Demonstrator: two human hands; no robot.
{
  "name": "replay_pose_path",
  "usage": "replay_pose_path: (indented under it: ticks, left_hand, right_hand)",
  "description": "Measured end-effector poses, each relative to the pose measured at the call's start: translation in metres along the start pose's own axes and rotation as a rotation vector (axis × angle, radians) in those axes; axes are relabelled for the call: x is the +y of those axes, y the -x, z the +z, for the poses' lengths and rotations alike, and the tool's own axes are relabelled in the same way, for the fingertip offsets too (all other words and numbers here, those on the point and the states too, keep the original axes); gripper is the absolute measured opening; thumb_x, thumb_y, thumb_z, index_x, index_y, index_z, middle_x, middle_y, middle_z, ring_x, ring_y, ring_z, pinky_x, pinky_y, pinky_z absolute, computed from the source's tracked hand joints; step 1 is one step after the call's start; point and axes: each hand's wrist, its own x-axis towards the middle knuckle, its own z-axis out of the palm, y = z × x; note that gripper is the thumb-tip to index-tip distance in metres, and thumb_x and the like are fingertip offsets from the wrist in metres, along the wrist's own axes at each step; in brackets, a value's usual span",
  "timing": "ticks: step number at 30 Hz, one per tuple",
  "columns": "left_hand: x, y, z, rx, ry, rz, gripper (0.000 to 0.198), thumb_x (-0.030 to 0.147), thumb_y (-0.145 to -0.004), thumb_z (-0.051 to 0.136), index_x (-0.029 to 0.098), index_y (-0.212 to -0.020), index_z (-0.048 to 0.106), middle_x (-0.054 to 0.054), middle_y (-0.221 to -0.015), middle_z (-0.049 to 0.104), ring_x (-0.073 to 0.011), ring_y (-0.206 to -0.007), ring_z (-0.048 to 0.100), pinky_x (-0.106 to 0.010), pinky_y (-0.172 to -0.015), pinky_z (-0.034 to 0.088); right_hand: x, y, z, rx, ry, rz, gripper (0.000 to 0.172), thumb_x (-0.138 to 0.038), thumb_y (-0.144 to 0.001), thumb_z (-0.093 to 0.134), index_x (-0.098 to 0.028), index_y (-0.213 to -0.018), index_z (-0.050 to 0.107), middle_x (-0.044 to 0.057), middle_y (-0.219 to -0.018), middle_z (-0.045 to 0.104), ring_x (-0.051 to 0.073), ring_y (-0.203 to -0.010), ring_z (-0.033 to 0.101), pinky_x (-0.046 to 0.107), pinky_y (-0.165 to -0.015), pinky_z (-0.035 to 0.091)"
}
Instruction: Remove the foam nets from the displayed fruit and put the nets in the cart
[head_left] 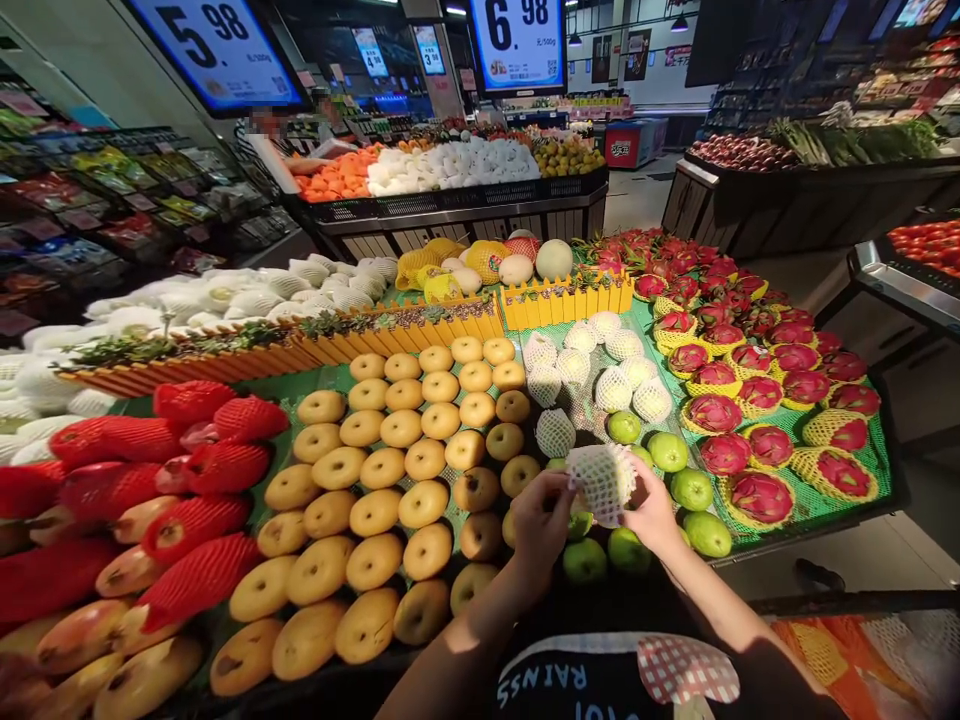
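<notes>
Between my two hands is a white foam net sleeve [602,484], held just above the green fruits [585,562]. My left hand [541,512] pinches its left edge, and my right hand [651,508] grips its right side. Whether a fruit sits inside the sleeve, I cannot tell. Several bare green fruits lie below and to the right of my hands. Behind them, fruits in white foam nets [634,388] rest on the green mat. Rows of round tan pears [424,502] stand to the left of my left hand.
Dragon fruits [724,450] in yellow nets fill the right side. Red-netted fruits [199,530] lie far left. A low orange picket fence [405,335] crosses behind the pears, with melons [555,260] beyond. Price screens [519,45] hang above, and a person stands by the far stall.
</notes>
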Motion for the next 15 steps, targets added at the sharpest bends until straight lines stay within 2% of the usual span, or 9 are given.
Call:
replay_pose_path:
  ticks: [3,6,8,10,13,15]
  left_hand:
    - [-0.006,-0.014,-0.008,0.283,0.081,-0.144,0.037,0.057,-0.095,0.073,0.021,-0.089,0.067,-0.001,-0.079,0.072,-0.0155,-0.069,0.068,-0.027,-0.064,0.057]
    - [-0.015,-0.035,-0.03,0.553,0.076,-0.162,0.045,0.064,-0.092,0.074,0.02,-0.093,0.062,0.001,-0.081,0.067,-0.0129,-0.071,0.062,-0.025,-0.065,0.052]
    - [-0.021,-0.043,-0.049,0.621,0.036,-0.143,0.046,0.064,-0.09,0.074,0.021,-0.094,0.061,0.002,-0.083,0.064,-0.012,-0.071,0.059,-0.025,-0.065,0.049]
    - [-0.026,-0.045,-0.067,0.634,0.011,-0.133,0.046,0.064,-0.089,0.076,0.021,-0.093,0.06,0.004,-0.078,0.059,-0.0108,-0.067,0.054,-0.024,-0.061,0.046]
    - [-0.033,-0.042,-0.086,0.662,0.009,-0.129,0.046,0.063,-0.085,0.079,0.023,-0.091,0.059,0.007,-0.072,0.053,-0.0107,-0.06,0.048,-0.024,-0.056,0.043]
    - [-0.037,-0.04,-0.096,0.703,0.008,-0.121,0.047,0.064,-0.082,0.081,0.023,-0.091,0.059,0.006,-0.072,0.054,-0.0115,-0.06,0.05,-0.025,-0.057,0.044]
  right_hand:
    - [-0.005,0.001,-0.005,0.035,-0.136,0.042,0.081,-0.061,-0.066,0.087,-0.027,-0.137,0.063,0.013,-0.128,0.076,0.034,-0.118,0.073,0.05,-0.101,0.063]
    - [-0.008,-0.001,-0.014,0.015,-0.178,0.109,0.076,-0.081,-0.08,0.062,-0.029,-0.134,0.068,0.013,-0.109,0.079,0.036,-0.108,0.076,0.053,-0.09,0.066]
    - [-0.008,-0.003,-0.02,-0.023,-0.183,0.139,0.08,-0.088,-0.086,0.039,-0.028,-0.128,0.072,0.015,-0.089,0.077,0.037,-0.093,0.077,0.055,-0.077,0.067]
    - [-0.007,-0.006,-0.023,-0.079,-0.196,0.168,0.089,-0.089,-0.088,0.022,-0.025,-0.123,0.074,0.014,-0.076,0.073,0.036,-0.079,0.076,0.054,-0.065,0.066]
    - [-0.005,-0.008,-0.023,-0.129,-0.266,0.237,0.097,-0.089,-0.09,0.009,-0.024,-0.115,0.076,0.013,-0.074,0.072,0.03,-0.069,0.073,0.045,-0.056,0.064]
    - [-0.004,-0.014,-0.022,-0.113,-0.323,0.264,0.094,-0.092,-0.09,0.015,-0.024,-0.11,0.076,0.013,-0.081,0.075,0.028,-0.07,0.074,0.042,-0.058,0.064]
